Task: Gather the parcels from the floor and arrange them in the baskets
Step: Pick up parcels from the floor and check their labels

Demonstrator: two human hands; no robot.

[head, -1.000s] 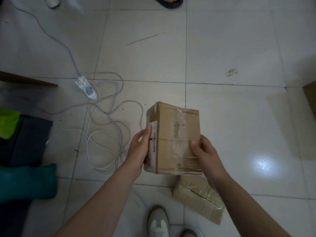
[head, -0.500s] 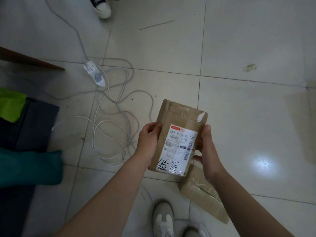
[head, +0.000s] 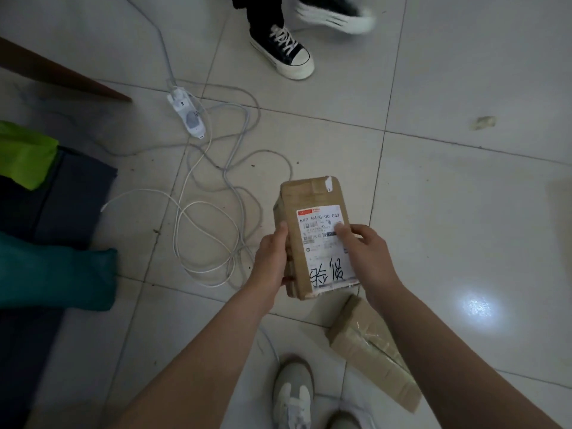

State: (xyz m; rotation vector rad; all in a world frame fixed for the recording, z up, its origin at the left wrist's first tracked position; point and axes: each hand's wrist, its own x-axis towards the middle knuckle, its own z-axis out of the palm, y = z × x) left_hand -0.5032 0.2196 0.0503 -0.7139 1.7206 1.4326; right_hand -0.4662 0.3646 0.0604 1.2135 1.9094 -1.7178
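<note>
Parcel point(head: 315, 243), a brown cardboard box, is held in the air over a pale tiled floor point(head: 464, 196), in front of the person and just above a second parcel point(head: 371, 348) that lies flat by their shoe. Loops of white cable point(head: 198, 212) sprawl on the tiles to the left.

The left hand point(head: 272, 258) grips the box's left long edge, thumb on top and fingers curled underneath. The right hand point(head: 371, 258) grips the right long edge, its thumb pressed onto the white shipping label point(head: 325, 252) and its fingers wrapped below.

The box's long axis runs away from the person, leaning slightly left. The label faces up, printed numbers at the far end and handwriting at the near end.

No basket can be made out for certain. The carry likely goes best with both hands on the long edges, the label kept up, and feet clear of the cable.
</note>
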